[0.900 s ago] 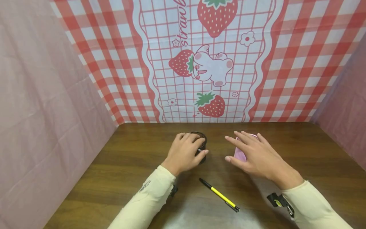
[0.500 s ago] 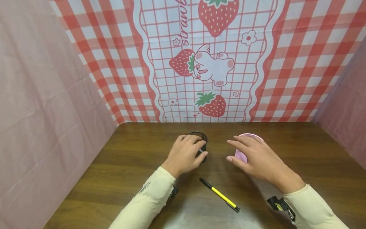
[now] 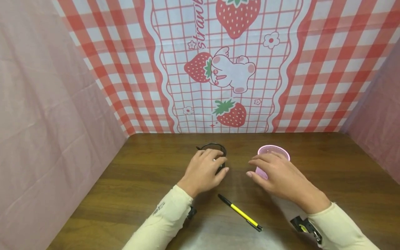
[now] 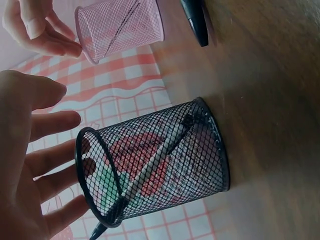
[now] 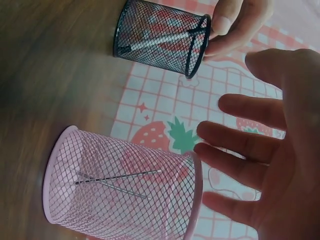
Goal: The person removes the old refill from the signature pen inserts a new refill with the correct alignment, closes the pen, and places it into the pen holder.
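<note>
My left hand (image 3: 203,172) hovers over the mouth of a black mesh pen cup (image 4: 197,167), fingers spread and relaxed near its rim. Inside that cup leans a pen with a white barrel (image 4: 152,165) and dark ends, one end poking past the rim. To the right, my right hand (image 3: 278,177) is held above the near side of a pink mesh pen cup (image 5: 60,180), its fingers loosely extended by the rim. Two thin sticks (image 5: 117,177) show through the pink mesh; their kind is unclear. Both cups stand upright, and neither hand grips anything.
A yellow and black pen (image 3: 242,212) lies on the brown wooden table (image 3: 150,166) between my forearms. A red checked strawberry cloth (image 3: 231,76) hangs behind the table. Pink cloth (image 3: 53,121) closes off the left side, with more on the right.
Both hands have drawn back slightly toward me, leaving more of each cup's rim visible. The yellow pen and the cups stay where they were.
</note>
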Motion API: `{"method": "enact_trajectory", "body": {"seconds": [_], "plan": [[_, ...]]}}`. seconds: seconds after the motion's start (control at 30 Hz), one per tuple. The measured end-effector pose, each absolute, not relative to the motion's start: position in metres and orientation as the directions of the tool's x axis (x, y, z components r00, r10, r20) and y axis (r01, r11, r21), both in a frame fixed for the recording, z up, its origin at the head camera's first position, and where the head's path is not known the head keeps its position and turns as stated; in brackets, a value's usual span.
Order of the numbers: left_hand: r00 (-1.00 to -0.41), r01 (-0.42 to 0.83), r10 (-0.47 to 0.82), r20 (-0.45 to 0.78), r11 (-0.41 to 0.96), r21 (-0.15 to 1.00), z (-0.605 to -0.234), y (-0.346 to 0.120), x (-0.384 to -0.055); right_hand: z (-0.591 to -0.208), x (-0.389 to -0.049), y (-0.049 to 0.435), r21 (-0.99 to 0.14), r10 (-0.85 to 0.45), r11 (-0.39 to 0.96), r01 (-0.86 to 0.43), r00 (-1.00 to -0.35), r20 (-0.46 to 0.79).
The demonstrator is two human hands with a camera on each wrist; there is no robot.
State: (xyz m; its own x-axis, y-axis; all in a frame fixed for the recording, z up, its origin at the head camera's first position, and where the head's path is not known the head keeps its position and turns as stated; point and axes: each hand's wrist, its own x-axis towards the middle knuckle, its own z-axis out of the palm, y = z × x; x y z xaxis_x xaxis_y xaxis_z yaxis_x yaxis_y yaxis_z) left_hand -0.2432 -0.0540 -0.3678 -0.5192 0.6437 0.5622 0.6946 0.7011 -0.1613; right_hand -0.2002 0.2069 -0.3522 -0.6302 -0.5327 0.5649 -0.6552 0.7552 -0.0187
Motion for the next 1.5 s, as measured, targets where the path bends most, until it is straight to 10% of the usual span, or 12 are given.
{"method": "enact_trajectory", "body": {"seconds": [1.5], "plan": [[-0.321,0.826,0.671,0.668,0.544,-0.150,-0.374,-0.047,-0.239,-0.370,-0.191,0.184,-0.019,-0.662,0.658,-0.753,-0.591,0.460]]}}
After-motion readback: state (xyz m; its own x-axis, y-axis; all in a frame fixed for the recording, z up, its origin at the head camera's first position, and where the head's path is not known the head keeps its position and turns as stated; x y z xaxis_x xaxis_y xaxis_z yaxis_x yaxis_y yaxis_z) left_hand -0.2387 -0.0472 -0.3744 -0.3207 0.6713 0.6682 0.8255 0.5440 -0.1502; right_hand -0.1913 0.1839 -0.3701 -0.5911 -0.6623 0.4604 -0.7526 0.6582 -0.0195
